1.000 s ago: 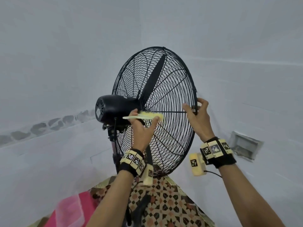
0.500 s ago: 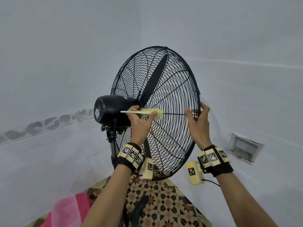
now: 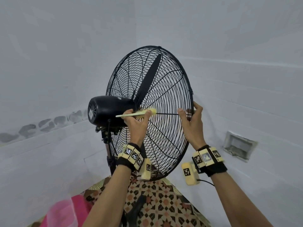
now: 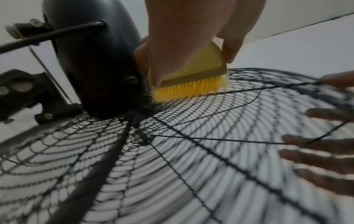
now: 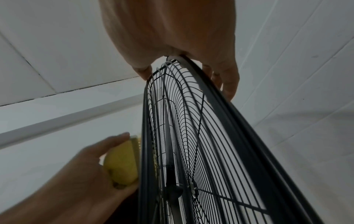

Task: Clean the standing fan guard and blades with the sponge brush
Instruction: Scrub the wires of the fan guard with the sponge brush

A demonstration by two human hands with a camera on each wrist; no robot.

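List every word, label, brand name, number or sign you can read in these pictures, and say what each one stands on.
No readable text in any view.
Square black-and-white code markers on the wristbands, and one on the yellow block by the right wrist: patterns, not letters or numbers.
A small pale mark on top of the fan's motor housing: too small to read.
Fan guard, blade and yellow brush: no label shows.

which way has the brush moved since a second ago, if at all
Yes, slightly: the brush has its bristle end tipped up against the motor housing; handle end stayed.
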